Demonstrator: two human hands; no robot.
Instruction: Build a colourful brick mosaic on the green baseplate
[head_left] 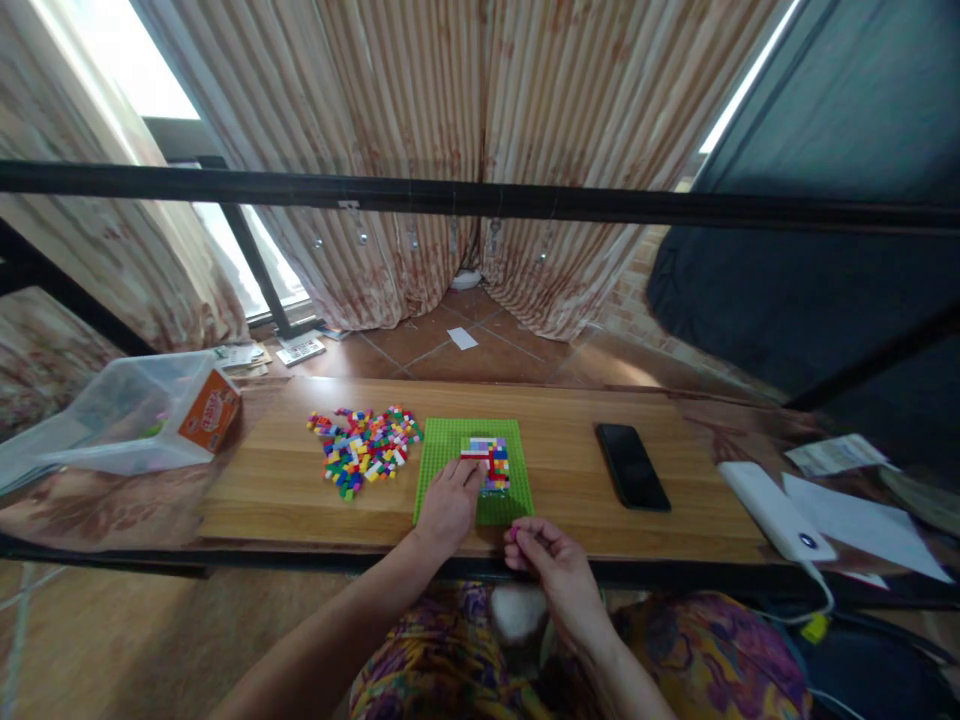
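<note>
A green baseplate (435,450) lies on the wooden board, with a patch of colourful toy bricks (499,466) built on its middle and right part. My left hand (448,503) rests over the plate, its fingers stretched out and the tips touching the left side of the brick patch. Part of the patch and plate is hidden under that hand. At the plate's front right corner, my right hand (553,558) pinches a small pink toy brick (514,535) between thumb and fingers. Left of the plate spreads a pile of loose toy bricks (371,445) in many colours.
A black phone (632,467) lies right of the plate, then a white power bank (776,510) with a cable and some papers (862,525). A clear plastic tub (142,420) stands at the left. A dark metal bar (480,195) crosses beyond the table (285,520).
</note>
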